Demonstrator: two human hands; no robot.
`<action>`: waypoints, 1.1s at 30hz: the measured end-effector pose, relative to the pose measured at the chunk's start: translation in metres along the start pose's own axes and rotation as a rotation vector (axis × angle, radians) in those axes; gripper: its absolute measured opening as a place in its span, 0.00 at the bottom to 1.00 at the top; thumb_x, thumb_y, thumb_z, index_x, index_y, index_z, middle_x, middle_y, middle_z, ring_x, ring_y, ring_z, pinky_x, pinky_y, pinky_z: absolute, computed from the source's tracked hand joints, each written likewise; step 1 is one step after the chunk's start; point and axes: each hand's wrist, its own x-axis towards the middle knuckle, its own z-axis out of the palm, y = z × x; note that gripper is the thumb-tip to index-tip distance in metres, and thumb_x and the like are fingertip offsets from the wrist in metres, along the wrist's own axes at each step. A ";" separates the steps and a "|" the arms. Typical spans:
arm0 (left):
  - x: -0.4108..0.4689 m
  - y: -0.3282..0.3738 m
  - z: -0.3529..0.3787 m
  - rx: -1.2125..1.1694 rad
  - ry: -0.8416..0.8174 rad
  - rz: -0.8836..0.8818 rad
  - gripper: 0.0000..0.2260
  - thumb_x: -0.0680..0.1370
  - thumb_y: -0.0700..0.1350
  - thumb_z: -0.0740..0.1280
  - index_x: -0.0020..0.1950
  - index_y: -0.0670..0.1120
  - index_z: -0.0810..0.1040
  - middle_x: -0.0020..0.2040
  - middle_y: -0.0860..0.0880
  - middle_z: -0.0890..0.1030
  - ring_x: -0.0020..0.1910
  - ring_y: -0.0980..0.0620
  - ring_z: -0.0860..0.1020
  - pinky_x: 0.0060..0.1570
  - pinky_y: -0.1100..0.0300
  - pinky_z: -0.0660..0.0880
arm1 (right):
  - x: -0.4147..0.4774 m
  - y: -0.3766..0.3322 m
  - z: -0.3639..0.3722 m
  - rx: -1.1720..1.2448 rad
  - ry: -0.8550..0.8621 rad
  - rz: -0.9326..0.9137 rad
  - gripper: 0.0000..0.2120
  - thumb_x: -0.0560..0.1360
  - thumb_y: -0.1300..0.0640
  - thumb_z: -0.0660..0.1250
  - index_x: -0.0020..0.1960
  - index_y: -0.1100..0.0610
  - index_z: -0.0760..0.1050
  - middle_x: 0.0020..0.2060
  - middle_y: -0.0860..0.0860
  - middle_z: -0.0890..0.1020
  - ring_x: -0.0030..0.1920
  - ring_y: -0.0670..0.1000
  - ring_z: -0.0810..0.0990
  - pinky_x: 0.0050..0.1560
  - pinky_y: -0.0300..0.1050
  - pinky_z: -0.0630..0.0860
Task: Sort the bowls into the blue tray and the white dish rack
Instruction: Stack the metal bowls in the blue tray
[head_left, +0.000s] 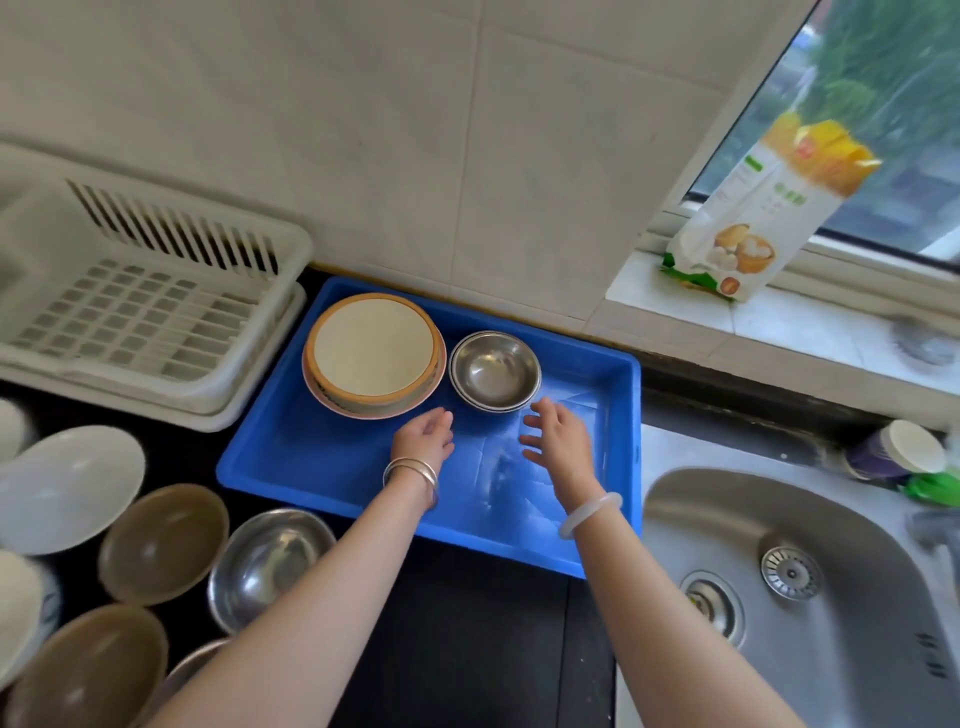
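The blue tray (311, 457) lies on the dark counter against the tiled wall. At its back left sits a stack of wide cream and pink bowls (374, 353); to their right is a small stack of steel bowls (494, 370). My left hand (423, 435) and my right hand (556, 436) hover over the tray just in front of the steel bowls, fingers loosely curled, holding nothing. The white dish rack (150, 312) stands to the tray's left with no bowls in it. On the counter at the left wait a white bowl (70, 486), brown bowls (163, 543) and a steel bowl (270, 566).
A steel sink (810, 597) lies to the right of the tray, with a cup (904, 449) and something green at its far rim. A flour bag (753, 218) leans on the window sill. More bowls (88, 670) crowd the lower left corner.
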 end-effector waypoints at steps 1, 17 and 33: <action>-0.009 0.000 -0.008 0.056 -0.005 0.035 0.17 0.78 0.41 0.62 0.66 0.39 0.71 0.62 0.39 0.76 0.54 0.48 0.76 0.56 0.59 0.73 | -0.011 0.000 0.001 -0.024 -0.022 -0.020 0.12 0.80 0.50 0.56 0.52 0.55 0.75 0.49 0.54 0.80 0.41 0.52 0.79 0.38 0.43 0.76; -0.172 -0.067 -0.190 0.489 0.569 0.260 0.07 0.74 0.39 0.67 0.50 0.46 0.79 0.45 0.48 0.82 0.45 0.51 0.79 0.47 0.59 0.73 | -0.136 0.081 0.100 -0.602 -0.468 -0.127 0.14 0.78 0.49 0.60 0.60 0.54 0.75 0.43 0.50 0.81 0.35 0.47 0.79 0.37 0.43 0.78; -0.189 -0.120 -0.248 0.212 0.798 0.099 0.12 0.73 0.34 0.66 0.53 0.46 0.77 0.53 0.45 0.81 0.48 0.46 0.79 0.51 0.55 0.74 | -0.148 0.073 0.124 -0.525 -0.337 -0.125 0.07 0.74 0.65 0.62 0.40 0.61 0.78 0.36 0.54 0.83 0.34 0.47 0.84 0.42 0.44 0.83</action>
